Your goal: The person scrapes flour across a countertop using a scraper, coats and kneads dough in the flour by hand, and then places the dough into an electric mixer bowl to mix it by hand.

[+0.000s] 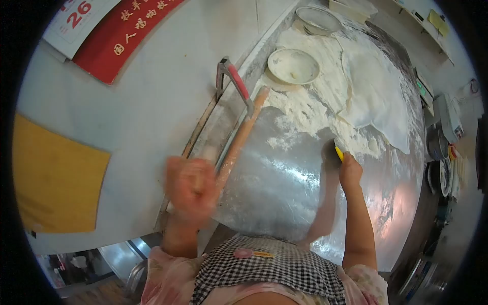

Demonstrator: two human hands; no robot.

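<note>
My right hand (351, 172) is closed round a small yellow-handled tool (339, 153) over the metal worktop (284, 188). Blurred by motion, my left hand (191, 185) is raised near the lower end of a long wooden rolling pin (243, 134); its fingers cannot be made out. Loose flour (305, 114) covers the far part of the worktop. A large thin sheet of dough (376, 86) lies at the far right, beyond my right hand.
A floury bowl (294, 66) and a round sieve (318, 21) stand at the back. A red-handled saw-like frame (236, 81) leans by the wall ledge. Scales (424, 91) and pots (436, 142) sit beyond the right edge.
</note>
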